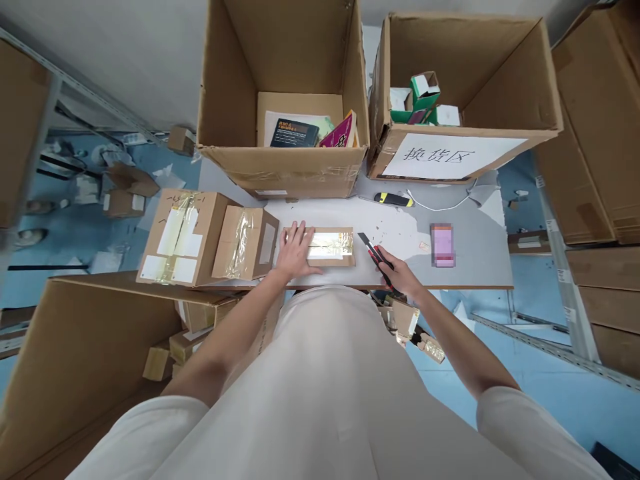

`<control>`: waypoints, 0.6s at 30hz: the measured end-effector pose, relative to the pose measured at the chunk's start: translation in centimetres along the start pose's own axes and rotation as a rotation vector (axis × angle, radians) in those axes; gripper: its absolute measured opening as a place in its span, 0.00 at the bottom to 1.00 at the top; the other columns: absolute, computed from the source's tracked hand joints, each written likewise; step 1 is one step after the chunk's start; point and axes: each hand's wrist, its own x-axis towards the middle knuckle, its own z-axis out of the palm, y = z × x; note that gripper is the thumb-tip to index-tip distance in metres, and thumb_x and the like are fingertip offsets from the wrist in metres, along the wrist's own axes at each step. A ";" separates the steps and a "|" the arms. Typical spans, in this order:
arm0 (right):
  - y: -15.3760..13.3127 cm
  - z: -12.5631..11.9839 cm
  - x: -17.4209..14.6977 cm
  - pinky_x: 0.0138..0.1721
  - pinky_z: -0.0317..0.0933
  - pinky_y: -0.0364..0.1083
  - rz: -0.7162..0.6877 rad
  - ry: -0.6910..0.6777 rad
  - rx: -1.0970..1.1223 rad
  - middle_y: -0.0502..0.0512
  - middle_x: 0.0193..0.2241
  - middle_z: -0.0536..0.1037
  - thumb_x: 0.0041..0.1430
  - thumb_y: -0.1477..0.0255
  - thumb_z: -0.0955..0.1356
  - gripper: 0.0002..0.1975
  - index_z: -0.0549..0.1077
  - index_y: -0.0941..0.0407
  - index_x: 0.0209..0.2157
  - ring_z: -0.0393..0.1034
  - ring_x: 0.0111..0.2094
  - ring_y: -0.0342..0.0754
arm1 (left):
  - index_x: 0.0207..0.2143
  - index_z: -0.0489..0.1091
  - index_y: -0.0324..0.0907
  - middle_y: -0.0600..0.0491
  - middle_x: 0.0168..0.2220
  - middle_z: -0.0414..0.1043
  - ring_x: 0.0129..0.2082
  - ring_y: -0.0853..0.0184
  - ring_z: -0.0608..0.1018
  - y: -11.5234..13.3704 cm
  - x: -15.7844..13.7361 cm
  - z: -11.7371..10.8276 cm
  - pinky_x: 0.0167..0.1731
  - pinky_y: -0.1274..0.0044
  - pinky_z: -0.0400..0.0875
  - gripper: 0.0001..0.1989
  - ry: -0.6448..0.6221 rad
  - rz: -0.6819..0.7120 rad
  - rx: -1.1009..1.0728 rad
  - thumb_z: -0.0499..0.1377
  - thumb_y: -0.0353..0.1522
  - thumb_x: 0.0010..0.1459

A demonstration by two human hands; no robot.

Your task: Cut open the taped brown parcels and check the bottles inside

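Observation:
My left hand (297,251) lies with fingers spread over the left end of a small flat cardboard box (327,261), which bears shiny tape and a white label. In my right hand (397,272) is a black and red utility knife (379,257), its blade pointing up and left, a little apart from the box's right end. Two taped cardboard boxes stand left of my left hand: a smaller one (240,241) and a larger one (175,233). The table (395,230) carries all of these.
Behind stand two large open cartons: one (295,163) with books, one (450,150) with green and white boxes. A yellow and black cutter (394,199), a white cable (440,208) and a blurred pink item (443,245) lie on the table. A large carton (75,347) stands front left.

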 end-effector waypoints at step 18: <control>-1.1 -1.4 3.0 0.15 0.60 0.36 -0.068 -0.154 -0.100 0.46 0.26 0.71 0.61 0.70 0.64 0.30 0.55 0.45 0.64 0.61 0.15 0.35 | 0.65 0.46 0.40 0.40 0.66 0.46 0.64 0.43 0.49 0.5 1.3 -0.6 0.58 0.56 0.50 0.57 -0.164 -0.145 0.073 0.62 0.55 0.39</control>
